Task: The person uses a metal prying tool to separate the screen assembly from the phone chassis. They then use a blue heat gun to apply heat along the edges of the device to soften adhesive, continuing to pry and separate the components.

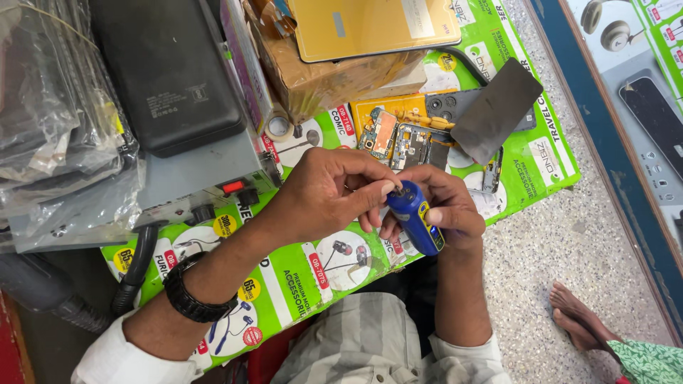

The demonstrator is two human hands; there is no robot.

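Far left of the frame: a heap of clear plastic sleeves [50, 107], and beside it a black slab-shaped case [167, 71] resting on a grey metal box [199, 178] with a red switch. Below these, a black wristwatch [188, 295] on the forearm crossing the green printed mat [299, 277] that covers the counter.

Centre of the frame: left hand [334, 188], grip pinched between thumb and forefinger on the small metal bit [398, 190] at the tip of a blue screwdriver [416, 217]. Just right of it, right hand [448, 213], grip clasped round the screwdriver's body, tip tilted up and to the left, held above the mat and not resting on it.

Upper centre: a tape roll [279, 128], a cardboard box [327, 78] and a gold back cover [370, 25] on top of it. Just beyond the hands, an opened phone [405, 139], circuit board bare, with a dark screen panel [496, 110] lying partly across it.

Judging by this: cover off and insides exposed, nothing closed up again, the screwdriver's tip not touching the phone.

Lower right: another person's bare foot [576, 320] on the speckled floor [569, 242].
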